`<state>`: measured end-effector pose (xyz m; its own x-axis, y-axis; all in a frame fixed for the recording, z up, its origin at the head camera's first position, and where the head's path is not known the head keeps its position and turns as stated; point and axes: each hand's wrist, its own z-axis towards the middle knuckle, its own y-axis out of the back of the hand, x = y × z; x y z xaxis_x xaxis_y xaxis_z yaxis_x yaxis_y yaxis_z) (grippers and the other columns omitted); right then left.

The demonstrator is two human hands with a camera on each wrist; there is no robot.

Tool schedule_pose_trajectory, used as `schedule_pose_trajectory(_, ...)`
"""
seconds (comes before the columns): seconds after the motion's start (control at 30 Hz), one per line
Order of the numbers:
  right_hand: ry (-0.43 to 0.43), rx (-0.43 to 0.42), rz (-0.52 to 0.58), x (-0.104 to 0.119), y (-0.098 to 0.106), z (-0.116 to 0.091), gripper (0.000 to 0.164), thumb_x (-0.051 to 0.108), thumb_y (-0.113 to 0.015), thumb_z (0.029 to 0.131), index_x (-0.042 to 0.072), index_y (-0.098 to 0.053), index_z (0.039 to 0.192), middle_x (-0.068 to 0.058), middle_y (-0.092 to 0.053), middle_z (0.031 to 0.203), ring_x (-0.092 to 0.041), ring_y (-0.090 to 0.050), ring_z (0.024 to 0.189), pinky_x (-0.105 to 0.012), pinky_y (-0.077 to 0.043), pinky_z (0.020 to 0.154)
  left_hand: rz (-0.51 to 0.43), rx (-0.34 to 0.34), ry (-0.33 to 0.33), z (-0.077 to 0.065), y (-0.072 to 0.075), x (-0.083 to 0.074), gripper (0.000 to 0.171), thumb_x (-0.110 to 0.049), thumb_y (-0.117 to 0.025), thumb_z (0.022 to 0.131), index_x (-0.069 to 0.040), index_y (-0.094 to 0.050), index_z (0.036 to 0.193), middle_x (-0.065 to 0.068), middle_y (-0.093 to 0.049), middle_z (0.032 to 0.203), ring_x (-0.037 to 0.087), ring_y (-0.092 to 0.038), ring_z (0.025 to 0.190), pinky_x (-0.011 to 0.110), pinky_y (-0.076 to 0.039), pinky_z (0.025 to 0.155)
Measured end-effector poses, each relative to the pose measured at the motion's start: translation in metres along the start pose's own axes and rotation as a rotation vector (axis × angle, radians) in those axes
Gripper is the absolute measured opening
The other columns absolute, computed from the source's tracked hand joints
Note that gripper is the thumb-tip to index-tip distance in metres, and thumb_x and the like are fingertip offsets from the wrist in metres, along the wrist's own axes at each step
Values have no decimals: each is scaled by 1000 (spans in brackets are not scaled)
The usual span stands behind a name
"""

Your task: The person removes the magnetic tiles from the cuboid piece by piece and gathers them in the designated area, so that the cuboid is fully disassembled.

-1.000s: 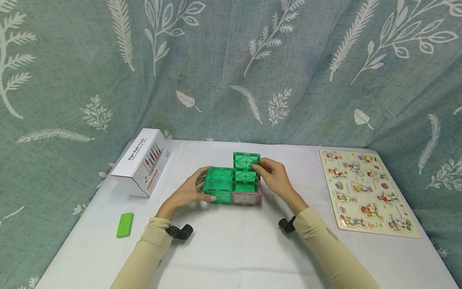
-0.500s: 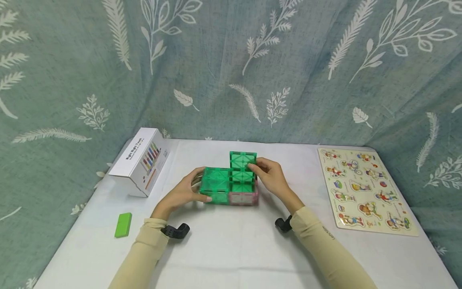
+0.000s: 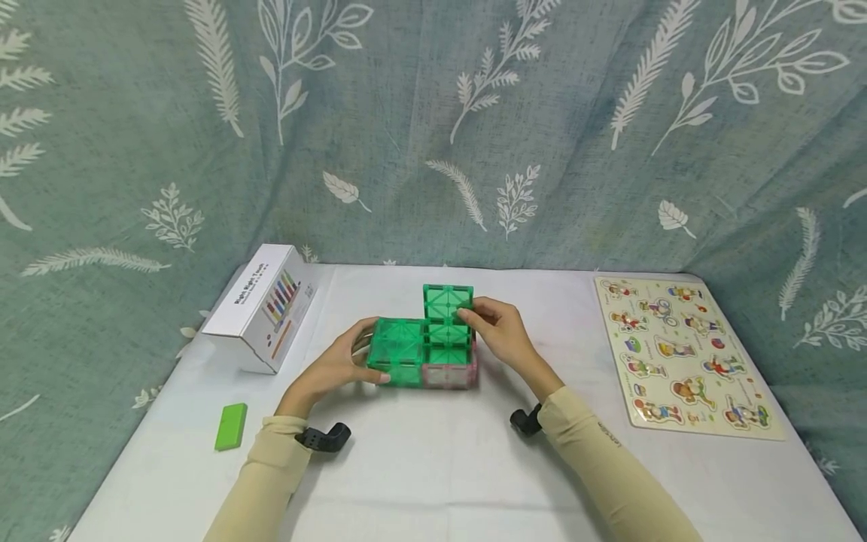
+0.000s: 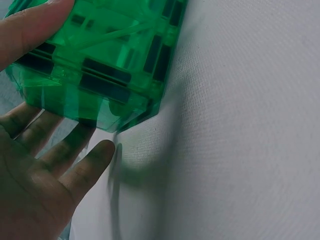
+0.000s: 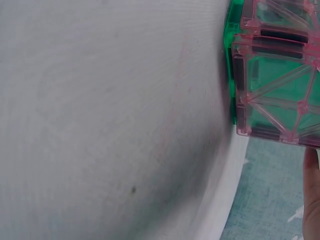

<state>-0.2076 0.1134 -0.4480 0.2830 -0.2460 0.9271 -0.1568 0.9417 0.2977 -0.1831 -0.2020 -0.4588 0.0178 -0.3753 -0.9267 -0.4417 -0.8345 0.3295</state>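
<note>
A low box built of see-through green magnetic tiles [image 3: 396, 342] stands on the white cloth, with pink tiles [image 3: 448, 376] at its right end. My left hand [image 3: 336, 369] grips the left end, thumb on the near face and the other fingers round the side. On the right part, a green square tile [image 3: 440, 299] stands upright above an open-topped cell. My right hand [image 3: 504, 331] pinches that tile at its right edge. Seen from the left wrist, the thumb presses a green tile [image 4: 105, 40]. In the right wrist view a fingertip [image 5: 312, 175] shows below the pink-framed wall [image 5: 277, 95].
A white carton [image 3: 264, 301] with printed coloured bars stands at the back left. Nearer, a bright green block [image 3: 232, 427] lies on the cloth. On the right lies a wooden picture puzzle board [image 3: 684, 357]. A patterned curtain [image 3: 406, 135] hangs behind the table.
The tile box and both hands have shifted slightly left. My left hand keeps its grip on the end and my right hand still pinches the upright tile. The head view has drifted a little.
</note>
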Motion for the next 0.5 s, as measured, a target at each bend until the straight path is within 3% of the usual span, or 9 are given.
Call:
schedule_pose_trajectory(0.3,-2,-48,-29,-1,-5,2,22,23,-64,99,7,-74,111,-14,-77,105,-23,-72,95,-34,-61,84,-3,-6,-2,-1,0,2,109,-13,-88,74,-17,-21,160,13,-21,168,43,-14,156,60,-23,126)
schedule_pose_trajectory(0.5,-16,-86,-11,-2,-10,5,24,23,-66,98,5,-74,111,-18,-77,103,-32,-72,91,-28,-58,78,-4,-10,-3,0,1,5,109,-13,-89,73,-17,-21,159,13,-21,168,42,-14,156,59,-24,126)
